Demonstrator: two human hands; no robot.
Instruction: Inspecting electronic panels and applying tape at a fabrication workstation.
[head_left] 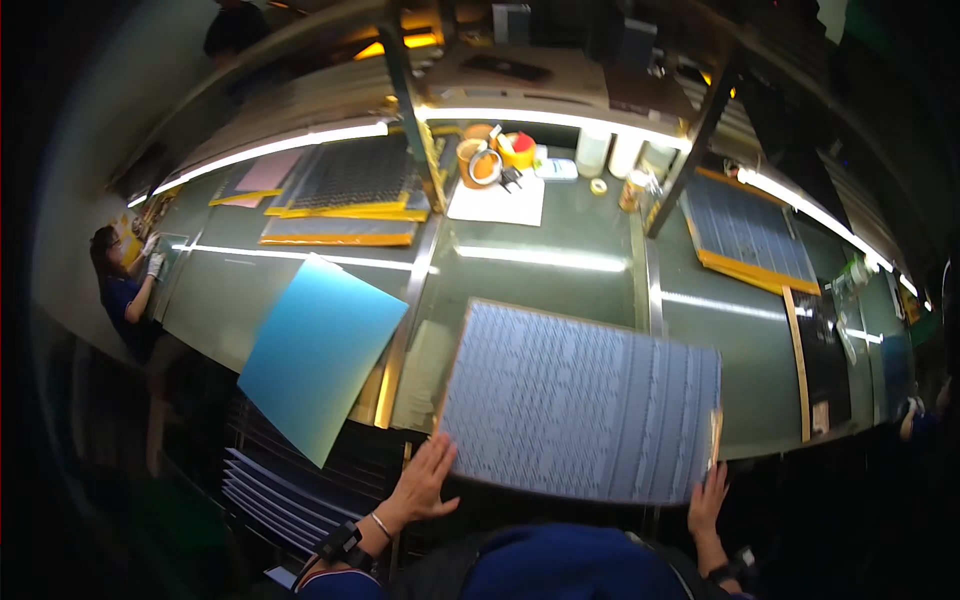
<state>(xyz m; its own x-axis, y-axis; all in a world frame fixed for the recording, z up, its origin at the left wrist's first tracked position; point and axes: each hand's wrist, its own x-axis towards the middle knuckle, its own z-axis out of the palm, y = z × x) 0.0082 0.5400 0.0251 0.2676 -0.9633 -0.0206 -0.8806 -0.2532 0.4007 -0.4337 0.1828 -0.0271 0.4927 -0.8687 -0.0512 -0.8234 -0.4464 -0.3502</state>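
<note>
A large grey-blue sheet (580, 400) with rows of fine dark pattern lies near the bench's front edge, slightly turned. My left hand (426, 480) touches its lower left edge, fingers stretched out and thumb apart. At the lower right corner, my right hand (709, 500) rests its straight fingers against the edge. A tan strip (715, 437) shows along the right side, just above those fingers. Neither hand visibly wraps around the sheet. Left of it, a plain blue-teal sheet (320, 350) lies at a slant, its lower corner overhanging the front edge.
Below the bench on the left, several sheets (270, 500) sit in a rack. Orange-edged dark panels (350, 180) are stacked at the back left, with similar panels (750, 235) at the right. Tubs (480, 165), bottles and white paper (495, 205) stand behind. A co-worker (125, 285) is far left.
</note>
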